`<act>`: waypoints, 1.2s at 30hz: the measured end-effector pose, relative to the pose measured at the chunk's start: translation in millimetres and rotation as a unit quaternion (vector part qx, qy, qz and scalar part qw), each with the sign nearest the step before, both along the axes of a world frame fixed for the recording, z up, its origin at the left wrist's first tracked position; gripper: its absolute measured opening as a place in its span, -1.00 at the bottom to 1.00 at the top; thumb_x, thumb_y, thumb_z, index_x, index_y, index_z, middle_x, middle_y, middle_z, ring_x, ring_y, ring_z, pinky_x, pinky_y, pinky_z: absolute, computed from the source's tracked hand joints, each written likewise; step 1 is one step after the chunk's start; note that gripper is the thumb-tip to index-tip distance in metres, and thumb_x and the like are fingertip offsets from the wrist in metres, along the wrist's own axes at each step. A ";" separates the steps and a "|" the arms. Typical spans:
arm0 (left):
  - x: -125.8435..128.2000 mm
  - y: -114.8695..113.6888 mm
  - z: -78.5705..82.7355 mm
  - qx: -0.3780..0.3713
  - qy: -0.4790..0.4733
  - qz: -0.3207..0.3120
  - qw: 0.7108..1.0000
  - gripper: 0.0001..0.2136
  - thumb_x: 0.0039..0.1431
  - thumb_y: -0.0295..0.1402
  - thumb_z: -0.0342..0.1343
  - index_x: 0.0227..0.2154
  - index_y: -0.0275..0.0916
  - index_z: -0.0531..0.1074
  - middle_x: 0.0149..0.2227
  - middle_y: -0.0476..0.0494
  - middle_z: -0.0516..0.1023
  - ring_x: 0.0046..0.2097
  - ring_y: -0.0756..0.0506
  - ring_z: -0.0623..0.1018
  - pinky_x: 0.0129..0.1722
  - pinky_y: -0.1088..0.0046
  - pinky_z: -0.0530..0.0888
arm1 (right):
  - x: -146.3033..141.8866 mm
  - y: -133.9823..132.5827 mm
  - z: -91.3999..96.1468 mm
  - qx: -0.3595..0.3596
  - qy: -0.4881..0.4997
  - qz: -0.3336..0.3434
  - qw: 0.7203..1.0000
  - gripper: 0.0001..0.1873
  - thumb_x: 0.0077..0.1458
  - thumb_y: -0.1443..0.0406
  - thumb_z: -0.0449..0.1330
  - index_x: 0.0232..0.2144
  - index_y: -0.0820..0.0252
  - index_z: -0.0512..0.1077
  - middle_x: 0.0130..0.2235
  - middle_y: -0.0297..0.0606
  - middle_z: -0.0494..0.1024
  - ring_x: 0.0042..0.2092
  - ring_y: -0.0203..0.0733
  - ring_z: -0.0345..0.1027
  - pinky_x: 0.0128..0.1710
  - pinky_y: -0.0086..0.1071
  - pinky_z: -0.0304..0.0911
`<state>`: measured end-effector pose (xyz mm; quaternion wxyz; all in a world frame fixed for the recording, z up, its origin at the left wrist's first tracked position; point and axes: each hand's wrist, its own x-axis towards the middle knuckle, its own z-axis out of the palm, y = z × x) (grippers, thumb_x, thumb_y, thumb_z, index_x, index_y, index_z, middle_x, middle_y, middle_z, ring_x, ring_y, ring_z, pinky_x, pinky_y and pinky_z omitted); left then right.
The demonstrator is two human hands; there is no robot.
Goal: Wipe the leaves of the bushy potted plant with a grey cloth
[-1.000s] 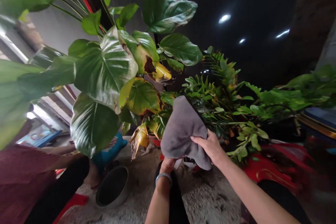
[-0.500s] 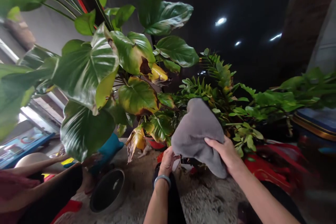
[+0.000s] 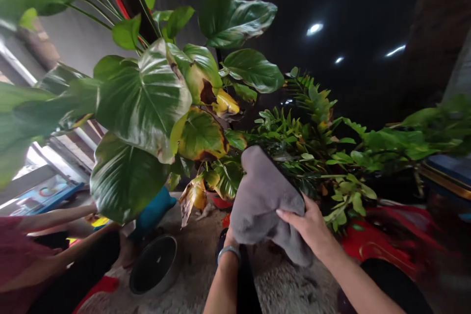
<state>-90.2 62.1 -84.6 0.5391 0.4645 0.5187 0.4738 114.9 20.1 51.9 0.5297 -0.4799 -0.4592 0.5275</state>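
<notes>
A soft grey plush fabric piece point(image 3: 261, 201), shaped like a limp pouch with rounded lobes, hangs in front of me. My right hand point(image 3: 309, 221) grips its right side, the thumb lying on the near face and the fingers behind. Only the wrist and the base of my left hand point(image 3: 230, 240) show at the lower left edge of the fabric. The left fingers are hidden behind it, so I cannot tell how they are closed. A grey-blue bangle point(image 3: 228, 253) circles my left wrist.
Large-leaved potted plants point(image 3: 143, 88) fill the left and middle. A black round tub point(image 3: 153, 264) stands on the rough floor. Another person's arm point(image 3: 79, 250) is at far left, near a teal item point(image 3: 154, 213). Red plastic point(image 3: 382, 240) lies at right.
The grey plush piece has moved slightly left and down, and now covers my left fingers. My right hand has shifted left with it. The view has turned a little.
</notes>
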 end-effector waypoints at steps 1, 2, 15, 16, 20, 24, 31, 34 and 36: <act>2.3 0.1 0.5 0.003 -0.016 0.013 1.000 -0.63 0.20 -0.03 0.02 -0.39 -0.26 0.51 -0.32 -0.13 0.57 -0.32 -0.07 0.54 -0.18 0.31 0.50 | 0.4 4.7 -3.0 -0.016 0.002 -0.028 0.999 -0.62 -0.43 0.16 0.36 -0.43 0.14 0.52 -0.38 -0.17 0.64 -0.26 0.10 0.48 -0.20 -0.12 0.35; 4.7 0.4 1.1 0.002 -0.042 0.032 0.999 -0.66 0.14 -0.03 0.10 -0.46 -0.24 0.49 -0.38 -0.13 0.58 -0.32 -0.09 0.54 -0.18 0.31 0.48 | 1.1 6.1 -9.5 -0.038 0.000 -0.050 0.998 -0.63 -0.44 0.15 0.36 -0.45 0.13 0.51 -0.39 -0.16 0.64 -0.26 0.13 0.48 -0.20 -0.11 0.35; 14.9 2.9 9.2 -0.075 -0.214 0.093 0.969 -0.54 -0.48 -0.03 0.42 -0.58 -0.26 0.44 -0.50 -0.11 0.54 -0.38 -0.12 0.51 -0.36 0.36 0.38 | 34.2 -3.5 -6.9 -0.099 0.053 -0.126 0.986 -0.51 -0.50 0.10 0.39 -0.40 0.16 0.52 -0.40 -0.15 0.66 -0.28 0.16 0.52 -0.27 -0.14 0.40; 15.5 3.0 10.0 -0.076 -0.213 0.090 0.970 -0.54 -0.47 -0.03 0.42 -0.57 -0.27 0.44 -0.49 -0.12 0.54 -0.37 -0.13 0.51 -0.36 0.36 0.38 | 31.9 4.0 -5.1 -0.091 0.069 -0.151 0.982 -0.50 -0.51 0.09 0.39 -0.39 0.16 0.51 -0.38 -0.13 0.66 -0.27 0.17 0.52 -0.28 -0.13 0.40; 16.1 2.0 13.7 -0.073 -0.208 0.087 0.972 -0.53 -0.49 -0.02 0.43 -0.58 -0.27 0.45 -0.53 -0.10 0.53 -0.39 -0.12 0.50 -0.38 0.38 0.37 | 11.3 1.0 -38.0 -0.106 0.025 -0.136 0.985 -0.59 -0.47 0.12 0.36 -0.44 0.14 0.51 -0.35 -0.10 0.66 -0.23 0.20 0.52 -0.24 -0.12 0.40; 13.4 -0.4 15.6 -0.073 -0.206 0.088 0.972 -0.54 -0.46 -0.02 0.42 -0.57 -0.27 0.46 -0.51 -0.11 0.55 -0.39 -0.12 0.51 -0.38 0.38 0.37 | 9.5 -33.9 -86.8 -0.133 -0.009 -0.028 0.991 -0.71 -0.49 0.20 0.31 -0.53 0.11 0.56 -0.48 -0.17 0.64 -0.32 0.19 0.53 -0.26 -0.13 0.40; 13.0 -1.3 17.4 -0.075 -0.214 0.096 0.969 -0.53 -0.47 -0.03 0.43 -0.54 -0.27 0.48 -0.48 -0.14 0.57 -0.38 -0.12 0.51 -0.39 0.38 0.37 | 64.8 11.5 -21.1 -0.116 0.090 -0.170 0.974 -0.48 -0.52 0.17 0.43 -0.36 0.20 0.54 -0.42 -0.19 0.67 -0.30 0.10 0.54 -0.27 -0.18 0.44; 15.8 -1.7 17.2 -0.076 -0.225 0.100 0.966 -0.51 -0.52 -0.02 0.44 -0.54 -0.26 0.47 -0.49 -0.13 0.57 -0.38 -0.12 0.52 -0.40 0.38 0.37 | 61.2 37.5 -1.9 -0.126 0.198 -0.213 0.948 -0.58 -0.46 0.27 0.40 -0.39 0.20 0.52 -0.49 -0.25 0.64 -0.28 0.09 0.56 -0.25 -0.17 0.47; 15.9 -1.8 15.8 -0.077 -0.230 0.102 0.965 -0.50 -0.54 -0.02 0.45 -0.54 -0.26 0.47 -0.49 -0.12 0.56 -0.37 -0.13 0.53 -0.39 0.38 0.37 | 52.0 30.3 -11.8 -0.189 0.249 -0.184 0.932 -0.67 -0.41 0.29 0.38 -0.43 0.20 0.51 -0.53 -0.22 0.63 -0.27 0.13 0.57 -0.25 -0.12 0.49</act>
